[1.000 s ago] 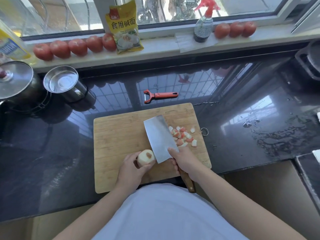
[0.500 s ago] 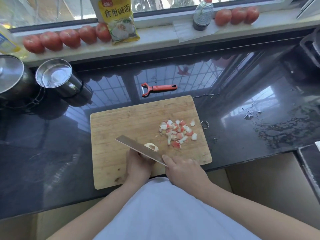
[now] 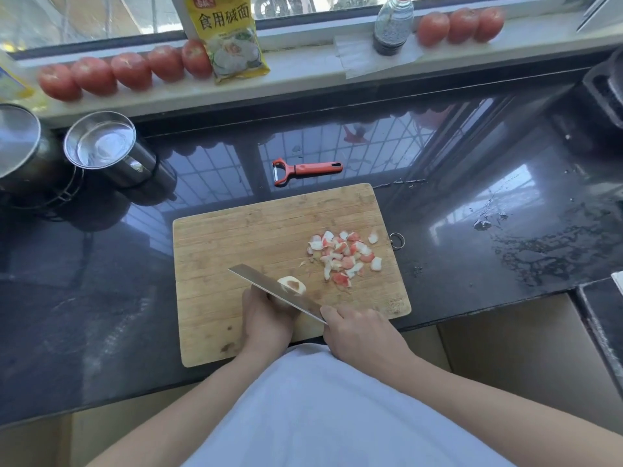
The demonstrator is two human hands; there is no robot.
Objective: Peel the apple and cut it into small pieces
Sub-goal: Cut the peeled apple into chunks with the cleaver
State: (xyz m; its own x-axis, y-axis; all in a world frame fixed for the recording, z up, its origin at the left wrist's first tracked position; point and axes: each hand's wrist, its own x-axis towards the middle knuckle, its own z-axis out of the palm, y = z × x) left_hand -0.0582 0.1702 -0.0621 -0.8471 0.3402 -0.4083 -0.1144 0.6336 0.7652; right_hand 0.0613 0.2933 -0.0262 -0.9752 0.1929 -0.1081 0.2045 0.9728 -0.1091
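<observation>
with the left hand (image 3: 268, 318) gripping the peeled apple (image 3: 292, 284) on the cutting board (image 3: 236, 241) and the right hand (image 3: 357, 332) wrapped round the cleaver (image 3: 276, 291), keep left fingertips tucked clear of the blade and slice straight down

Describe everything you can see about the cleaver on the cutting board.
The cleaver has a broad, flat, grey metal blade seen nearly edge-on, running diagonally across the wooden cutting board. It is set into the peeled apple, which the left hand holds. The right hand grips its handle, which is hidden.
</observation>
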